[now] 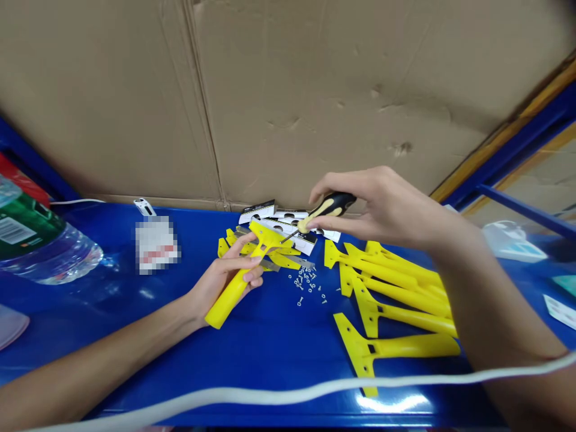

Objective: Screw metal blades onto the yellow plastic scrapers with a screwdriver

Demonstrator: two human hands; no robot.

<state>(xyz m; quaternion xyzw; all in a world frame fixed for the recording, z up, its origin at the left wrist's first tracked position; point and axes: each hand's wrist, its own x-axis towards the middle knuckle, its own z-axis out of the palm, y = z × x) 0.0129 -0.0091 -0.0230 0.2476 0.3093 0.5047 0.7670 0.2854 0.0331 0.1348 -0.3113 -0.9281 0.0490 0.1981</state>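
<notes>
My left hand (227, 277) is wrapped round the handle of a yellow scraper (230, 295), its wide head tilted up and away from me. In my right hand (373, 201) is a screwdriver (330, 207) with a black and cream handle; its tip meets or nearly meets the right side of the scraper head. Behind and below that head lie yellow blade covers and metal blades (285, 259) in a loose pile. Small screws and nuts (305, 281) are scattered just to the right. Several yellow scraper handles (405, 346) lie on the right, partly hidden by my right forearm.
Black and white printed cards (256, 211) lie at the back of the blue table (252, 372). A large water bottle (40, 240) is at the left, near a blurred-out packet (156, 245). A white cable (270, 396) crosses the foreground. Cardboard (315, 108) walls the back.
</notes>
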